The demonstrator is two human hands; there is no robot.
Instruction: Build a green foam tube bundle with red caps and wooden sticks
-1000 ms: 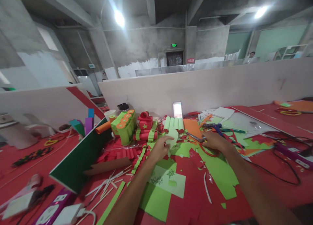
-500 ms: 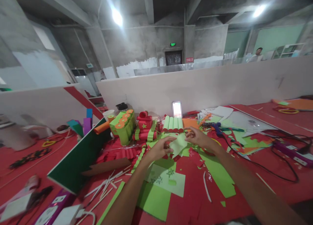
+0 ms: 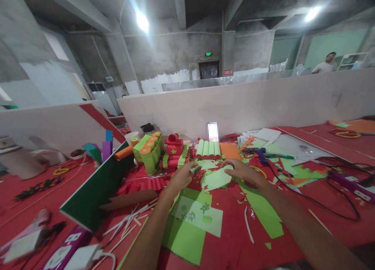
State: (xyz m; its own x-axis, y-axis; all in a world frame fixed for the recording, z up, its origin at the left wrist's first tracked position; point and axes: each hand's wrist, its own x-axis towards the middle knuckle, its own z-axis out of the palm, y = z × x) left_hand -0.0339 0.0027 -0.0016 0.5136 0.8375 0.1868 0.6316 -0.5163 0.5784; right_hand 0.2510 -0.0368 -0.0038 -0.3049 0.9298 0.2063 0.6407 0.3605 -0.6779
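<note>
My left hand is closed around a short, dark, pen-like thing, its tip pointing right. A piece of light green paper with cut edges lies just right of that hand. My right hand has its curved fingers at the paper's right edge, thumb against it. Small red and green scraps are scattered between the hands. Nearer to me lies a pale green sheet with stars drawn on it, partly over a brighter green sheet.
Pale green rolls and a phone stand behind the hands. Red and green paper models are at left, beside a dark green board. A blue glue gun with a black cable lies right. A person is beyond the partition.
The light green paper has gone from being held up between both hands to lying lower. My left hand has moved left and now holds the pen-like thing. The distant person has shifted right.
</note>
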